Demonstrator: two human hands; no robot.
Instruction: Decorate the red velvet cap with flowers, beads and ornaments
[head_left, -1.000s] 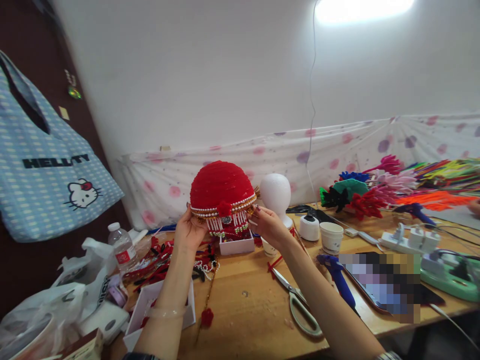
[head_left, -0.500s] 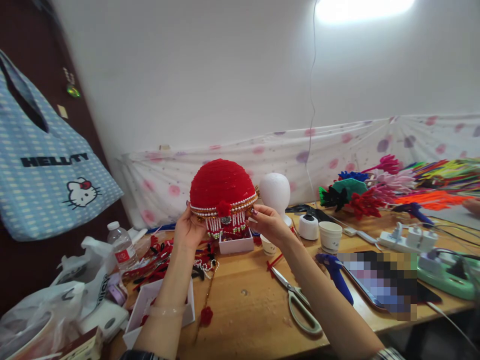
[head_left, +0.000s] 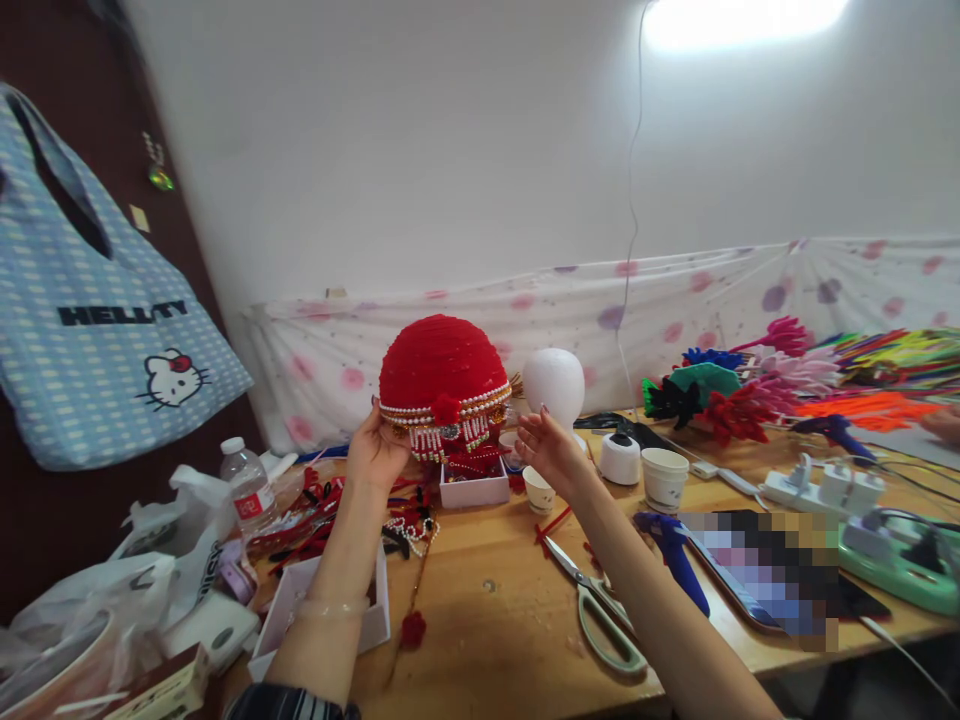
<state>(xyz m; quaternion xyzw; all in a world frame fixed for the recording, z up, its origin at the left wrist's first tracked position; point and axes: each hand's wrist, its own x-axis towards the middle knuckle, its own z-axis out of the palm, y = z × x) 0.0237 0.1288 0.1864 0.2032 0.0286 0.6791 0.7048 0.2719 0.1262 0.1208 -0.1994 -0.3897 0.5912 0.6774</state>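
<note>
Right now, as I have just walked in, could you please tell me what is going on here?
Someone's left-hand grip holds a red beaded cap by its rim, its fringe hanging below. The right-hand grip is open and apart from the cap, in front of a white foam head in this view. Scissors lie on the wooden table.

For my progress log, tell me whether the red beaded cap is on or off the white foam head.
Off: the left hand holds the red cap by its rim, while the foam head stands bare.
</note>
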